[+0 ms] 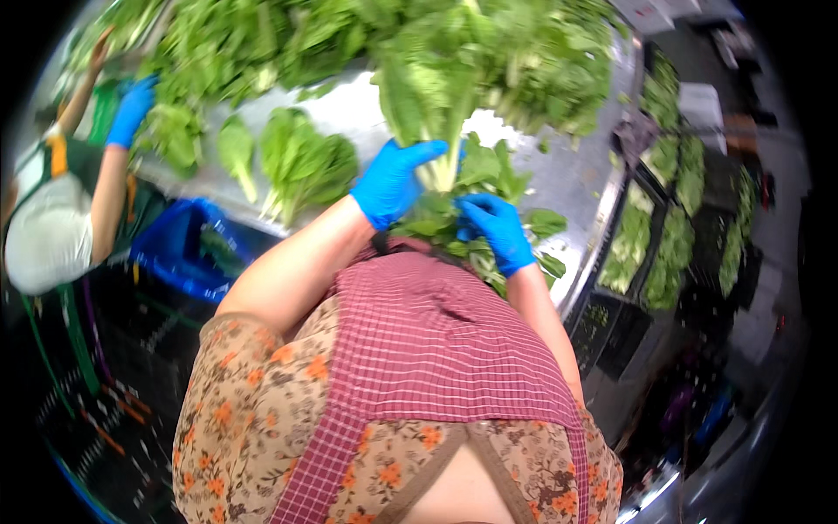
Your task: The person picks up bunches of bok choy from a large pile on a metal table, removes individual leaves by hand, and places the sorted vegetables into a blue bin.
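Note:
In its blue glove, my left hand [389, 185] is wrapped round the pale stalks of a head of leafy greens [428, 96], whose leaves point away from me over the metal table. Just right of the stalk end, my right hand [496, 225], also gloved in blue, has its fingers curled together. Whatever lies between those fingers is hidden. Loose green leaves [493, 170] spread beneath and around both hands, some against my checked apron [436, 323]. To the left of my left hand, a small pile of leafy greens [301, 166] rests on the table.
Heaped greens [236, 44] cover the far side of the metal table [559, 179]. Black crates of greens [628, 240] stand beyond its right edge. At the left, a co-worker's gloved hand [133, 109] is by the heap, and a blue basket [188, 249] sits below the table edge.

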Available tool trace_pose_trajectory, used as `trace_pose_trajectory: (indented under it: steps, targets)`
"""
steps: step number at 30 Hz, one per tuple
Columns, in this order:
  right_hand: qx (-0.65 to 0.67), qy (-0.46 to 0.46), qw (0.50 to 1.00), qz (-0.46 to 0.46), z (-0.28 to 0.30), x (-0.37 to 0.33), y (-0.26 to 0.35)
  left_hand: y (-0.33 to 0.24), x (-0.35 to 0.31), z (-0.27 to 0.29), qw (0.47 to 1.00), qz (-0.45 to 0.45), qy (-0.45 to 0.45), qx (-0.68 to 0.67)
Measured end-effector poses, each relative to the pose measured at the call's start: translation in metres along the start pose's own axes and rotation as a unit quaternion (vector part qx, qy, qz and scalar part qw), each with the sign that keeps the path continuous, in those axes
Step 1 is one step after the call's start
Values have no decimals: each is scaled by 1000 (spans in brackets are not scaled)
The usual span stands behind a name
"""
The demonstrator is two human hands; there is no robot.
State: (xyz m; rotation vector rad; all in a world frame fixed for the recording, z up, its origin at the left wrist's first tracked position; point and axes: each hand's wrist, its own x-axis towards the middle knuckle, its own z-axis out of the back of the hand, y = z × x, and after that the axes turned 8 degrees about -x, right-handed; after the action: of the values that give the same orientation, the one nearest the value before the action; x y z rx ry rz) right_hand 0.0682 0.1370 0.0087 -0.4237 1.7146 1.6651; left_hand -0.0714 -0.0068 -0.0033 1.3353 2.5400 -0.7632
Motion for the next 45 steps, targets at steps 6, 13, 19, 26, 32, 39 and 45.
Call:
trace_pose_trajectory:
  steps: [6,13,19,26,32,39,45]
  targets:
    - [-34,-59,996,48,12,0,-35,-81,-67,27,931,-171,-110,303]
    - [-141,-204,960,126,18,24,-1,-165,-108,158,633,-253,-248,688]
    - [-209,-300,875,316,34,100,76,-141,-102,142,496,-283,-245,783]
    - [-424,-408,741,324,26,173,143,-117,-64,61,584,-379,-150,702]
    - [-302,-349,788,408,25,146,146,-97,-38,47,596,-369,-97,706]
    - [-377,-173,770,485,16,62,119,-89,-7,-16,444,-374,-18,814]
    - [-450,-63,731,510,-5,43,113,-42,15,24,648,-114,68,750]
